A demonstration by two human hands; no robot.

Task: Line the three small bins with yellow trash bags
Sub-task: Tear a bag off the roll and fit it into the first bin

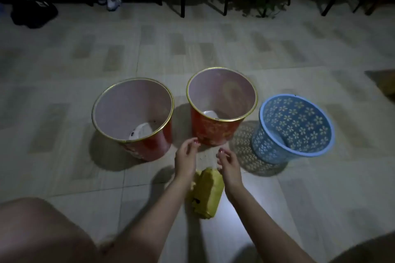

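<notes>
Dim tiled floor (213, 49), three bins in a row, none lined yet. Just this side of the middle red bin (215, 134) lies the yellow bag pack (206, 192). Left red bin (147, 145) and blue basket (267, 147) flank it. Left hand (185, 161) and right hand (229, 166) hover apart, holding nothing.

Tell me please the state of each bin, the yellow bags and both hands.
Left red bin: upright, unlined, something white at the bottom.
Middle red bin: upright, unlined, something white at the bottom.
Blue bin: tilted, unlined, lattice wall.
Yellow bag pack: lying on the floor, still folded.
Left hand: above the pack, fingers relaxed, holding nothing.
Right hand: above the pack, fingers loosely curled, holding nothing.
</notes>
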